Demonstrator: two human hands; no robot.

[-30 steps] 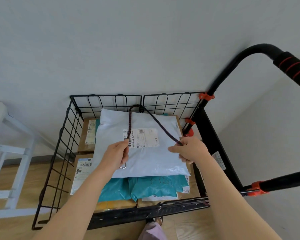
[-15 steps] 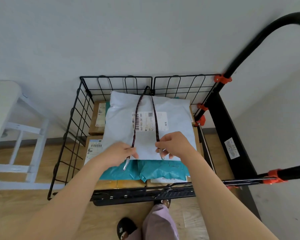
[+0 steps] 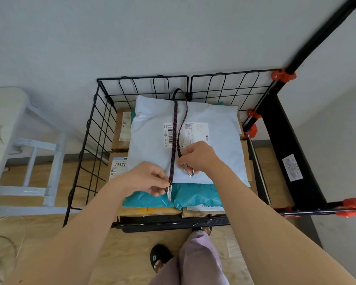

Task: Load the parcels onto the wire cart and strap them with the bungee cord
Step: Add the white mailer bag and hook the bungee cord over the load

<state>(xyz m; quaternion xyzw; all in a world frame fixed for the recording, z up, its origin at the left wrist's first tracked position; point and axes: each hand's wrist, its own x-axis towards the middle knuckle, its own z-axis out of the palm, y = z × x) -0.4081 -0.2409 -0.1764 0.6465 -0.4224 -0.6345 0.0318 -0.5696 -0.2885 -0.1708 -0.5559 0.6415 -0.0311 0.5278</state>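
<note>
Both my arms reach out in front of me, over the near edge of the wire cart (image 3: 142, 78). My left hand (image 3: 146, 178) is low, just past the near edge of the white parcel (image 3: 218, 145). Its thumb and fingers pinch one end of the bungee cord (image 3: 174, 128), right where the cord meets its metal hook (image 3: 169, 194). That hook hangs down from my fingers over the teal parcel (image 3: 193, 197).

My right hand (image 3: 197, 158) is a bit farther in and a bit to the right, on top of the white parcel. Its fingers are curled and pinch the other end of the cord. The other hook (image 3: 190, 173) pokes out under that hand. My two hands are near each other but do not touch.

From each hand the cord runs across the white parcel and its label (image 3: 195, 132) to the middle of the cart's far edge, where it loops round the wire. The two lines of cord lie close, side by side. The left one looks straight and the right one bends a little.

The white parcel lies on top of the pile. The teal parcel sticks out from under it at the near edge. Brown boxes (image 3: 119, 138) show below, by the left edge. The black handle (image 3: 321, 38) goes up from the far right corner. A white stool (image 3: 55, 171) stands left of the cart. My foot in a black slipper (image 3: 159, 258) is on the floor by the near edge.
</note>
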